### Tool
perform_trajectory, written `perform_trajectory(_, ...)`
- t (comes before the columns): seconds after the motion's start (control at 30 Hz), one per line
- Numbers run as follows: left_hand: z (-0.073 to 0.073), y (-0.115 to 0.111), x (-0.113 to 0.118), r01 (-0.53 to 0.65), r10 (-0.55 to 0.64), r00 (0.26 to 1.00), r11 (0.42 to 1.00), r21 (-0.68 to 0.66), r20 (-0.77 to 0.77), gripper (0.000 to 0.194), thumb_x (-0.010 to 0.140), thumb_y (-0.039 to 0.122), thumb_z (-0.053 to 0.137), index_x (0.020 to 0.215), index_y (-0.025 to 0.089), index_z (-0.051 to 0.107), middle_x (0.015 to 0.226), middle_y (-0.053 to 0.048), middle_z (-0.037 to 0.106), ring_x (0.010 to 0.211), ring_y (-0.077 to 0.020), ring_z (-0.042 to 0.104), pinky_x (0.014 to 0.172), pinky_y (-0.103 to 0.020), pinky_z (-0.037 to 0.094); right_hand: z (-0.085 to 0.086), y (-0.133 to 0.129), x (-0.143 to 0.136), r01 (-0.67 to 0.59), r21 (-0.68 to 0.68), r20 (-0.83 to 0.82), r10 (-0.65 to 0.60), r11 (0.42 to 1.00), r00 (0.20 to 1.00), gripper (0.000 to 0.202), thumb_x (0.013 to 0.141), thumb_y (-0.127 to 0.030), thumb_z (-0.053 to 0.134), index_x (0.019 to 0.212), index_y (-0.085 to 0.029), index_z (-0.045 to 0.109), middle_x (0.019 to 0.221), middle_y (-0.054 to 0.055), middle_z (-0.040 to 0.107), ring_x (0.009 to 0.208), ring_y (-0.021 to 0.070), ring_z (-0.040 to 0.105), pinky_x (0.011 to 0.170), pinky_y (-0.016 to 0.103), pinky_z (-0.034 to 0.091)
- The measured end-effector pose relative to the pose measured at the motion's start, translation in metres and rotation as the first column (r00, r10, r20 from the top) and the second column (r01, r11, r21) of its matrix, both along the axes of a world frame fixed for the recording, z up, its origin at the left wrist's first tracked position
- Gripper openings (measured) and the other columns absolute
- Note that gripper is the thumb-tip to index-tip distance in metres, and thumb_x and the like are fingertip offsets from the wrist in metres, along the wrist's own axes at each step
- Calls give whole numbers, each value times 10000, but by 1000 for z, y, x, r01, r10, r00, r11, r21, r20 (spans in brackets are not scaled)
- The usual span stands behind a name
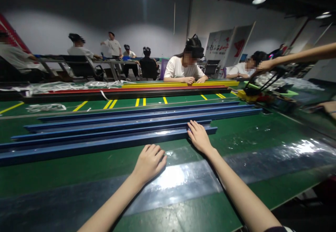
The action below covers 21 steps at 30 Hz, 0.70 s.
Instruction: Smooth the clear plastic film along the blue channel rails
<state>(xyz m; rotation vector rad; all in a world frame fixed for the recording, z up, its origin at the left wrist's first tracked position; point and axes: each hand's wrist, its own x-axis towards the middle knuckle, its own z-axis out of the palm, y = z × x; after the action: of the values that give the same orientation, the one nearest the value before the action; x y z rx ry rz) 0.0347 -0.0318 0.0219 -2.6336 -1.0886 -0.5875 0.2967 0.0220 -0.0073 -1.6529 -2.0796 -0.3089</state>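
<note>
Long blue U-shaped channels lie side by side across the green table. My right hand (199, 135) rests over the right end of the nearest blue channel (105, 144), its fingers laid out across the rim and touching it. The palm side is hidden. Lower and to the left, my left hand (151, 162) lies palm down with loosely bent fingers apart, holding nothing that I can see. It is just in front of that channel, at the edge of a clear plastic strip (181, 183) on the table.
Beyond the blue channels are yellow tape marks, a long yellow bar (181, 84), a red bar (147, 89) and white strips (47, 108). A person in a white shirt (172, 67) sits opposite. At right, another person's arm (296, 55) reaches over a cluttered yellow tray (252, 97).
</note>
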Motion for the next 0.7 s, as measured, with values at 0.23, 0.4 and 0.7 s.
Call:
perform_trajectory(0.23, -2, -17, 14, -60, 48, 997, 980, -192, -66, 311, 883, 428, 393, 848, 195, 596, 849, -39, 581, 817, -185, 518, 715, -329, 380, 1, -2, 1, -9, -20, 7, 9, 1000, 1000, 501, 928, -385, 266, 1316, -125, 446, 1405, 127, 389, 1320, 225, 302, 1053, 419, 268)
perform_trajectory(0.4, 1, -27, 19, -78, 60, 995, 970, -230, -82, 347, 847, 507, 425, 889, 204, 591, 902, -45, 582, 846, -195, 518, 713, -322, 384, 2, -3, 5, -32, -42, 20, 32, 999, 999, 510, 923, -402, 281, 1311, -121, 452, 1412, 127, 378, 1320, 237, 305, 1062, 428, 265)
perform_trajectory(0.7, -8, -33, 23, -28, 16, 998, 982, -185, -65, 413, 819, 513, 485, 1071, 200, 576, 1122, -93, 579, 1025, -237, 513, 805, -354, 413, 7, -18, 7, -63, -88, 44, 67, 994, 997, 548, 905, -424, 318, 1353, -118, 396, 1393, 141, 402, 1314, 243, 318, 1077, 444, 257)
